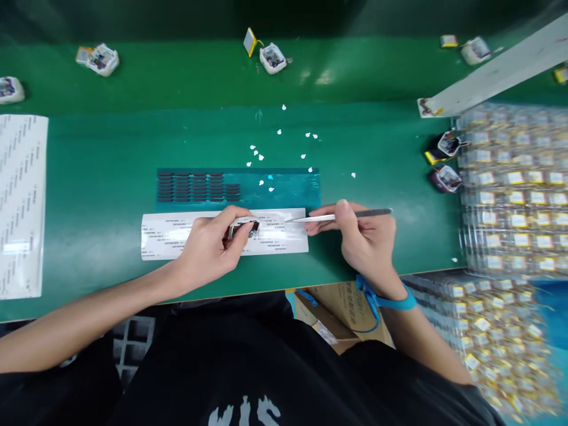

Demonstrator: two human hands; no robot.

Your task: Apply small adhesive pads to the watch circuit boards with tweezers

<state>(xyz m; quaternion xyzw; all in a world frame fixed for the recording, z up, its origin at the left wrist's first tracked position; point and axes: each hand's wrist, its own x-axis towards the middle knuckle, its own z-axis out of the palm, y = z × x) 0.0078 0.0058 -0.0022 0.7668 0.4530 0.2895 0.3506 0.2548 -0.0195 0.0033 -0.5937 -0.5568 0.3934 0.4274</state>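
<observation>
My left hand (217, 239) grips a small white device housing (238, 223) with its inner parts showing, partly covered by my fingers. It is over a white printed backing sheet (284, 234). Between the thumb and fingers of my right hand (361, 236) are metal tweezers (328, 218), their tips pointing left over the sheet, apart from the housing. Whether the tips hold anything is too small to tell. Just beyond the sheet lies a blue translucent strip (275, 192) carrying rows of thin dark pieces (190, 186) on its left part.
Small white tabs (261, 157) are scattered on the green table (377, 154). Further housings with batteries (272, 58) sit along the back strip. Stacked clear trays (510, 189) and a slanted white post (497, 65) stand at right. Another printed sheet (22, 207) lies left; a cardboard box (341, 307) is below.
</observation>
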